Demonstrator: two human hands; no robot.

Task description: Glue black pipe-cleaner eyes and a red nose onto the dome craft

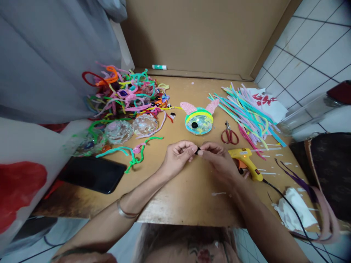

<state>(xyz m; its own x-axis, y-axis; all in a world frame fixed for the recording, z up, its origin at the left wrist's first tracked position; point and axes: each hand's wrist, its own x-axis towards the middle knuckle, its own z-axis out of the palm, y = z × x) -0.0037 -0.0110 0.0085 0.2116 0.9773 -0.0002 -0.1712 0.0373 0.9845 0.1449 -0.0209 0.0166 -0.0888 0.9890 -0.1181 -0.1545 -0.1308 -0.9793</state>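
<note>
Over the middle of the table, my left hand (179, 155) and my right hand (219, 159) meet fingertip to fingertip. Both pinch a small black piece (197, 150), mostly covered by the fingers, so its exact shape is hidden. Just beyond them sits a rounded clear craft figure (199, 128) with pink pipe-cleaner ears, a yellow and teal band, and one black round eye on its left side. A yellow glue gun (248, 160) with an orange trigger lies right beside my right hand. Red-handled pliers or cutters (229, 136) rest between the figure and the glue gun.
Tangled pipe cleaners (131, 91) are heaped at back left, with clear domes (118, 131) before them. A black phone (94, 173) lies front left. Straight pipe cleaners (246, 113), a bag (323, 171), crumpled tissue (296, 212) and the gun's cord (287, 201) occupy the right.
</note>
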